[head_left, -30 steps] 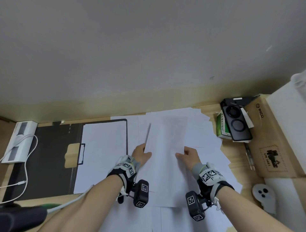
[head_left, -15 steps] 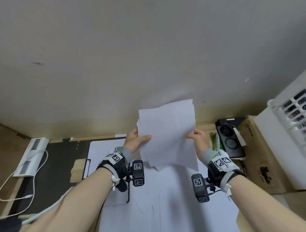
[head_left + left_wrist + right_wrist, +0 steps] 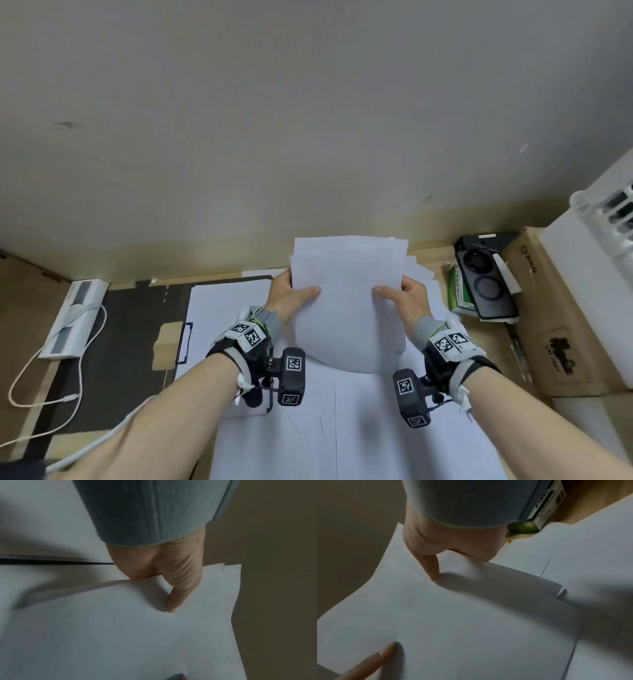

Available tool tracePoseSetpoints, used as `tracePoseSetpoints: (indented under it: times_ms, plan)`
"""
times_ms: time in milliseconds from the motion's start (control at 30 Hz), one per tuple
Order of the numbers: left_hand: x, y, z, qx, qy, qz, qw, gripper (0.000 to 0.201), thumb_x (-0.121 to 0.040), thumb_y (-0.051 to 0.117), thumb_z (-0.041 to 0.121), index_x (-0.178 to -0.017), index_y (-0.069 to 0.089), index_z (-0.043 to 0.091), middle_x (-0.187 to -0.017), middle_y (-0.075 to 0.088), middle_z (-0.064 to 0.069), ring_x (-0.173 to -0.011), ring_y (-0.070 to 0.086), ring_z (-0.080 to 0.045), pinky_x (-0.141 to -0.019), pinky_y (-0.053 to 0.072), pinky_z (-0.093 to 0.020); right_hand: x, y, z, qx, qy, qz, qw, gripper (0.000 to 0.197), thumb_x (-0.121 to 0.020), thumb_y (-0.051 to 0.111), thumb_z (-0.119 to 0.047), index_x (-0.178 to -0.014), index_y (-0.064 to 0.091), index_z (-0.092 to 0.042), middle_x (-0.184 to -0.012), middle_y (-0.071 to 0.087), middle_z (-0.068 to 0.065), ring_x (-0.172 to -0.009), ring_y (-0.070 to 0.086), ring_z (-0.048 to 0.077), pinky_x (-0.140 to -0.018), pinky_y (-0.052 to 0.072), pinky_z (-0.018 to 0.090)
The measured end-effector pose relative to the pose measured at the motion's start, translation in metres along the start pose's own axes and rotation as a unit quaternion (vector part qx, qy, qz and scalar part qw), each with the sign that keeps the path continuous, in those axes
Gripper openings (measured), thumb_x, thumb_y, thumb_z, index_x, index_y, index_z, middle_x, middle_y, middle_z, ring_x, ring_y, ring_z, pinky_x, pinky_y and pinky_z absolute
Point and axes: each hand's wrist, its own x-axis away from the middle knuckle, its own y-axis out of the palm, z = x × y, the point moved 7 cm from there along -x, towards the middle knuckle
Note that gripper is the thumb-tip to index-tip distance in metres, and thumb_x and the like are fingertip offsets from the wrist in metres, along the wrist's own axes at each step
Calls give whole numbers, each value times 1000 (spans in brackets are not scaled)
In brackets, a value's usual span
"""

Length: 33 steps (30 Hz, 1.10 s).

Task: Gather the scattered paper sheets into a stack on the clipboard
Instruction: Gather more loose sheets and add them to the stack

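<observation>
A bundle of white paper sheets (image 3: 347,301) is held upright above the table, its lower edge bowed and its top edges uneven. My left hand (image 3: 291,296) grips the bundle's left side, thumb (image 3: 178,592) across the front. My right hand (image 3: 406,298) grips the right side, thumb (image 3: 429,566) on the front sheet. More loose white sheets (image 3: 342,428) lie flat on the table under and in front of the bundle. The black clipboard (image 3: 260,279) lies to the left with a white sheet (image 3: 222,325) on it; its clip (image 3: 183,342) points left.
A black mat (image 3: 113,359) lies left of the clipboard, with a white power strip (image 3: 73,318) and cable (image 3: 44,387). At the right stand a green box (image 3: 457,291), a black device (image 3: 486,281), a cardboard box (image 3: 555,329) and a white appliance (image 3: 596,274). A wall rises behind.
Both hands lifted a bundle of sheets off the table and stood it upright. Since half a second ago the bundle has come down lower and squarer, with its bottom edge bowed.
</observation>
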Motion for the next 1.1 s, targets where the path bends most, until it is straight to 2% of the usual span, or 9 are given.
tracePoseSetpoints:
  times_ms: [167, 233, 400, 500, 633, 733, 867, 1000, 1100]
  plan:
    - [-7, 4, 45, 46, 64, 18, 997, 33, -62, 78, 8, -93, 68, 14, -100, 73, -10, -91, 71, -28, -84, 57, -45, -9, 4, -44, -59, -54, 27, 996, 16, -77, 74, 1, -81, 72, -14, -79, 74, -1, -67, 68, 12, -64, 54, 27]
    - [-7, 2, 70, 45, 98, 30, 994, 32, -61, 77, 10, -92, 70, 13, -97, 73, -9, -86, 71, -24, -80, 58, -40, -15, 6, -66, -84, -81, 35, 993, 16, -76, 75, 2, -81, 72, -13, -77, 74, -1, -64, 67, 11, -61, 54, 25]
    - [-7, -2, 101, 49, 161, 53, 984, 24, -73, 78, 1, -95, 69, 5, -89, 73, -2, -75, 70, -10, -70, 59, -28, -18, 12, -90, -93, -121, 35, 988, 14, -77, 78, -2, -78, 71, -15, -76, 74, -4, -66, 67, 11, -61, 55, 24]
    - [-13, -5, 72, 20, 123, 68, 990, 31, -75, 76, -1, -103, 66, 5, -89, 71, 1, -70, 69, -1, -68, 57, -23, -14, 15, -67, -55, -92, 13, 994, 15, -77, 79, -6, -86, 73, -15, -86, 76, -2, -74, 70, 12, -68, 57, 23]
    - [-15, -5, 20, -31, 23, 36, 999, 32, -76, 72, -3, -107, 64, 1, -102, 70, -11, -91, 68, -24, -76, 56, -31, -10, 14, -15, -14, 5, 5, 1000, 22, -75, 79, -5, -93, 70, -14, -91, 74, 1, -83, 70, 20, -70, 54, 26]
    - [-12, -1, 19, -43, 29, 35, 998, 24, -78, 67, -5, -97, 65, 9, -95, 69, -7, -88, 66, -23, -70, 56, -26, -7, 16, -4, 10, 20, 7, 1000, 18, -75, 80, -7, -88, 71, -15, -91, 74, 3, -84, 70, 22, -73, 54, 29]
    - [-13, -2, 44, 15, 82, 61, 995, 21, -78, 69, -6, -82, 65, 14, -82, 68, 0, -72, 63, -14, -61, 53, -17, -8, 22, -33, -38, -43, 24, 998, 17, -75, 79, -3, -84, 72, -16, -84, 74, 1, -77, 70, 18, -71, 55, 25]
    - [-17, -1, 53, 21, 107, 51, 993, 20, -77, 71, -4, -91, 69, 10, -85, 71, 2, -72, 66, -8, -66, 54, -15, -13, 22, -48, -56, -82, 48, 994, 17, -74, 80, -4, -87, 73, -12, -89, 75, 5, -80, 69, 18, -78, 55, 29]
    - [-21, 2, 30, -28, 51, 23, 998, 25, -78, 69, -6, -97, 65, 10, -94, 70, -3, -81, 66, -14, -66, 52, -13, -15, 25, -31, -35, -41, 28, 998, 21, -76, 78, -4, -94, 72, -11, -92, 74, 5, -84, 68, 19, -79, 52, 28]
